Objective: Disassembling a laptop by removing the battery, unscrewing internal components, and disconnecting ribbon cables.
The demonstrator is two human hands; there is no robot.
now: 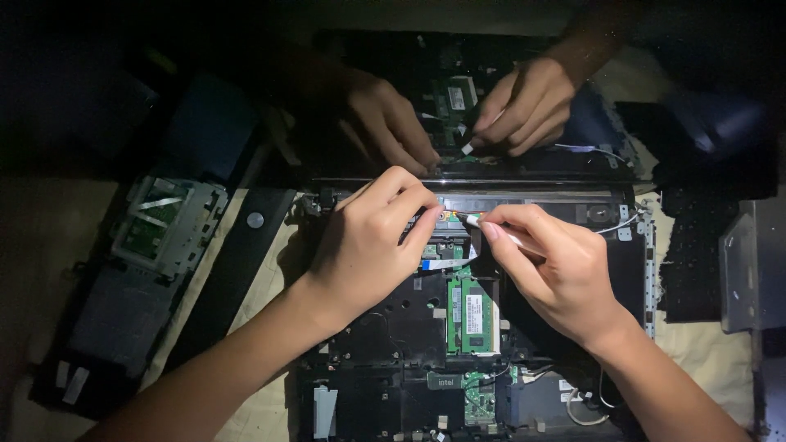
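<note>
Your two arms come in from the bottom edge of the view, one from the lower left and one from the lower right, and both are bare from the forearm down: no sleeves, cuffs or gloves. Your left hand and right hand carry no rings, and neither wrist shows a watch, a bracelet or a strap. Your fingers are slim, with short, plain, unpainted nails. Low, warm light falls on the backs of both hands, while the forearms fade into shadow toward the picture's edge.
</note>
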